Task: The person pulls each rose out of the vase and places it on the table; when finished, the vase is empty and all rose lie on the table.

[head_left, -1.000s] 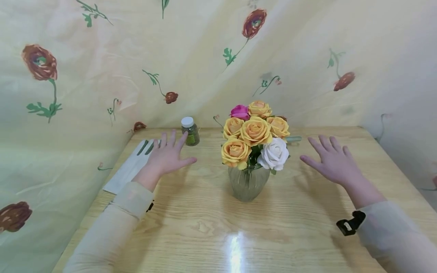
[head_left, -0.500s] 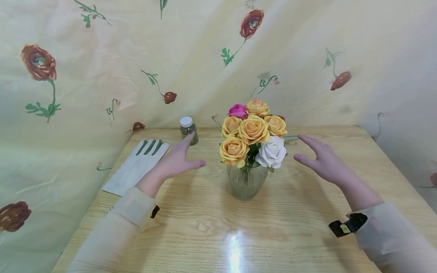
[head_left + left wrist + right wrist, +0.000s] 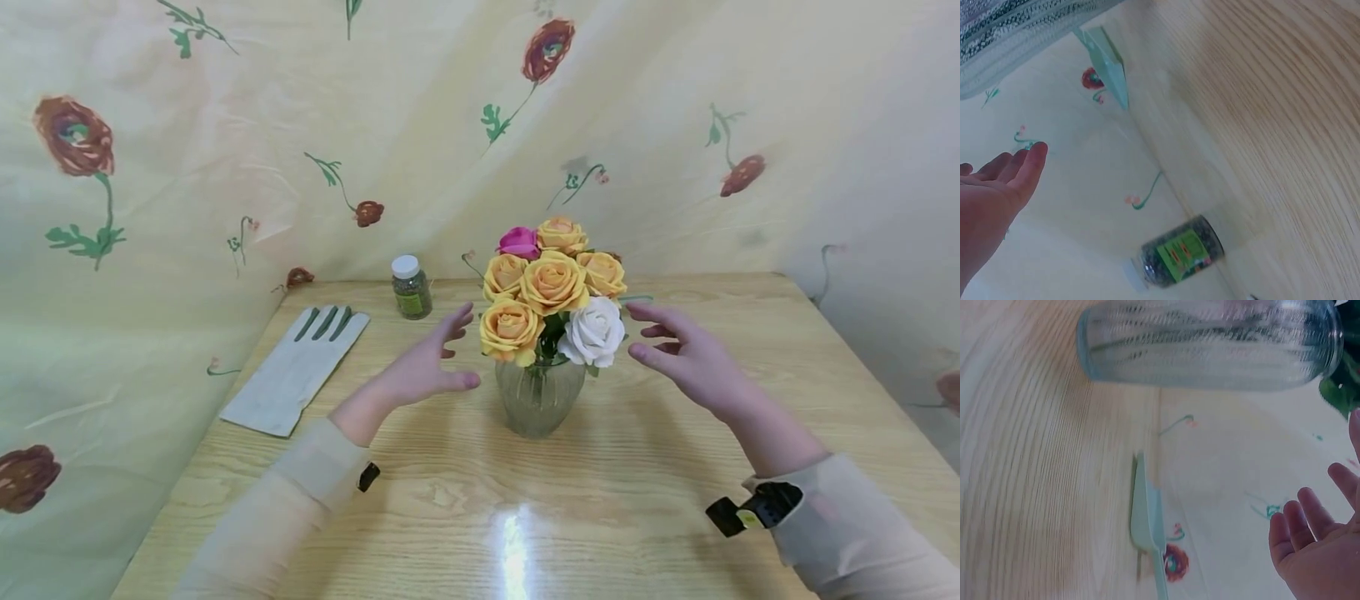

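A ribbed glass vase [image 3: 538, 402] stands upright on the wooden table, holding several yellow roses [image 3: 555, 282], a white rose [image 3: 594, 332] and a magenta rose [image 3: 519, 242]. My left hand [image 3: 422, 367] is raised to the left of the vase, its fingers slightly bent and holding nothing. On the other side, my right hand [image 3: 696, 360] hangs near the white rose, thumb and fingers parted with nothing between them. Both wrist views show the vase glass apart from the fingers. Behind the vase lies a pale green scoop [image 3: 1147, 515], mostly hidden in the head view.
A white-capped jar [image 3: 412, 289] of dark grains with a green label stands at the table's back edge. Left of it lies a pale glove [image 3: 300, 375] with dark green stripes by its fingers. A flower-patterned cloth [image 3: 420, 108] hangs behind the table [image 3: 450, 508].
Both hands have moved inward toward the vase, the left going right and the right going left. Their spread fingers have turned to face each other and bent slightly. The glove is now uncovered.
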Demonstrator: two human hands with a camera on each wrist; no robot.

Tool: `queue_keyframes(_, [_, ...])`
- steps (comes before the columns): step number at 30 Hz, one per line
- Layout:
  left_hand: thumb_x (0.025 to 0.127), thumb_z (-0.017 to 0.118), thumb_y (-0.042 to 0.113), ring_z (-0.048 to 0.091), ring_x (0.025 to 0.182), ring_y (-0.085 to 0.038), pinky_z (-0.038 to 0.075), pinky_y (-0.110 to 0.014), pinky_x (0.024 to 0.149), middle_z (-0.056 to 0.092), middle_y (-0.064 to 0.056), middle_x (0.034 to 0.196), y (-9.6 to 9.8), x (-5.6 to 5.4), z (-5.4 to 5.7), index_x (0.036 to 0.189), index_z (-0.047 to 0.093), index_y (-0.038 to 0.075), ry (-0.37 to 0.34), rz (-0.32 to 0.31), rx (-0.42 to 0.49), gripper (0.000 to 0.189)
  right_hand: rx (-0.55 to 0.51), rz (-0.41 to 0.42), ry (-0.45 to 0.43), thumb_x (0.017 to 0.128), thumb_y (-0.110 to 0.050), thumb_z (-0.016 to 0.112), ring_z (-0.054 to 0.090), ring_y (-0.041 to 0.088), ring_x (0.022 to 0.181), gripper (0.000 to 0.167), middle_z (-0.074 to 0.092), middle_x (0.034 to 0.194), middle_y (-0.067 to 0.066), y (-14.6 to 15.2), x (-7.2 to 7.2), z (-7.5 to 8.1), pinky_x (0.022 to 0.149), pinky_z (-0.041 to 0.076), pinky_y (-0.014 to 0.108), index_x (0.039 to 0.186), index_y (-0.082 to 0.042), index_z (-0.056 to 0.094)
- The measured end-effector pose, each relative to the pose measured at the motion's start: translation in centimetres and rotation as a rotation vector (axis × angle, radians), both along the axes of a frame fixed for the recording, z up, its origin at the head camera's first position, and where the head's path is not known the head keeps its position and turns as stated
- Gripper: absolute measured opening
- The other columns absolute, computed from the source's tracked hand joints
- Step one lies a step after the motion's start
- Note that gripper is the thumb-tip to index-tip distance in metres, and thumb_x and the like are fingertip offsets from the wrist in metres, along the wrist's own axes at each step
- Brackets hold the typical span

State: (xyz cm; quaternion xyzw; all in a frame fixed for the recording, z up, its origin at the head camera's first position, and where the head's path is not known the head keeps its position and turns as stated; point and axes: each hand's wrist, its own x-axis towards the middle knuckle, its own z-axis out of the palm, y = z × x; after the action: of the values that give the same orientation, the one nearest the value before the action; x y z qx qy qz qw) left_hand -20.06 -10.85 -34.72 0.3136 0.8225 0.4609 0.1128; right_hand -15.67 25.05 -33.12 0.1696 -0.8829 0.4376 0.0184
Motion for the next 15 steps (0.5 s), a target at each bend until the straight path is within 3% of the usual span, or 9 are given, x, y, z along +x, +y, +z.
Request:
queue_keyframes(2, [0.068,0.064,0.072,0.028,0.135,-0.031,0.035,-0.046,0.103,0.019,-0.014,0.153,0.6,0.1,0.1,0.151,0.006,0.011,-0.010,-0.018,0.010,0.119,-0.023,0.000,0.012,0.095,-0.019,0.058,0.044,0.032,0.116,0.054,0.042,0.138,0.018,-0.5,0.3,0.1,0.090,0.042,0.029,0.143,-0.008,0.037])
queue_keyframes(5, [0.078,0.073,0.046,0.031,0.133,-0.028,0.035,-0.044,0.102,0.026,-0.012,0.150,1.7,0.2,-0.1,0.150,0.010,0.012,-0.033,-0.037,0.012,0.102,-0.061,0.000,0.034,0.094,-0.016,0.059,0.048,0.022,0.111,0.051,0.046,0.133,0.016,-1.4,0.6,0.2,0.082,0.042,0.014,0.139,-0.004,0.041])
queue_keyframes(8, [0.080,0.073,0.019,0.033,0.131,-0.023,0.034,-0.042,0.103,0.028,-0.009,0.149,2.8,0.3,-0.2,0.150,0.012,0.013,-0.060,-0.047,0.014,0.093,-0.110,0.005,0.046,0.092,-0.012,0.061,0.051,0.011,0.105,0.049,0.049,0.128,0.014,-2.2,1.0,0.2,0.080,0.044,0.013,0.136,0.001,0.043])
queue_keyframes(12, [0.081,0.074,0.013,0.032,0.132,-0.020,0.034,-0.042,0.103,0.022,-0.006,0.152,3.9,0.3,-0.6,0.150,0.010,0.015,-0.059,-0.079,0.051,0.094,-0.244,0.033,0.053,0.091,-0.004,0.060,0.053,0.005,0.099,0.042,0.051,0.119,0.003,-3.2,1.4,0.1,0.077,0.048,0.016,0.131,0.006,0.046])
queue_keyframes(15, [0.081,0.074,0.013,0.032,0.132,-0.022,0.035,-0.042,0.103,0.022,-0.006,0.151,4.4,0.3,-0.8,0.150,0.010,0.015,-0.026,-0.110,0.079,0.094,-0.377,0.064,0.074,0.089,0.004,0.058,0.056,0.007,0.096,0.035,0.054,0.111,-0.003,-3.8,1.6,-0.2,0.077,0.050,0.018,0.124,-0.001,0.054])
